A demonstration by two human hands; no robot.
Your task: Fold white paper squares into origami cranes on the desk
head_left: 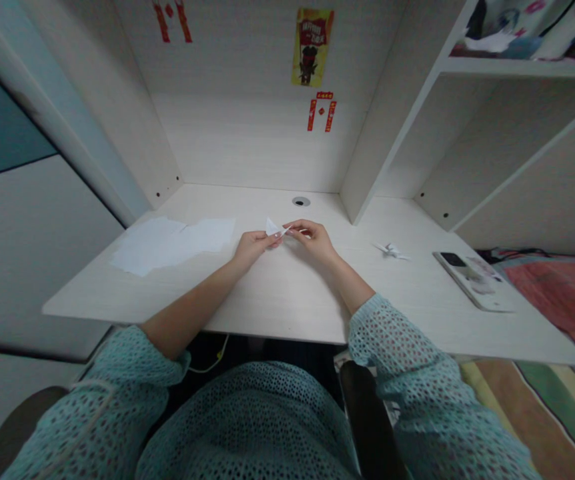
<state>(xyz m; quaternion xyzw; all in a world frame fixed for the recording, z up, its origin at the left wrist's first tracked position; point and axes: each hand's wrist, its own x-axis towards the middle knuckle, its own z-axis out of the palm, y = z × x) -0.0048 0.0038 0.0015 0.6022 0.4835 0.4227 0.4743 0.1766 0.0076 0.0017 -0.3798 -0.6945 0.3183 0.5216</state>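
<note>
A small piece of folded white paper [271, 227] is held just above the middle of the desk, with pointed corners sticking up. My left hand [255, 247] pinches it from the left, thumb on the near side. From the right, my right hand [312, 238] grips another edge of the same paper between thumb and fingers. My fingers hide part of the folds. To the right of my hands lies a folded paper figure [390, 251] with thin points. Several loose white sheets [167, 243] lie overlapping on the left.
The pale desk [277, 300] has a back panel and a divider [382, 140]. A phone [472, 281] lies near its right end. A round cable hole [301, 201] is at the back. Below the front edge stands a dark armrest [367, 413]; striped bedding [542, 407] is at right.
</note>
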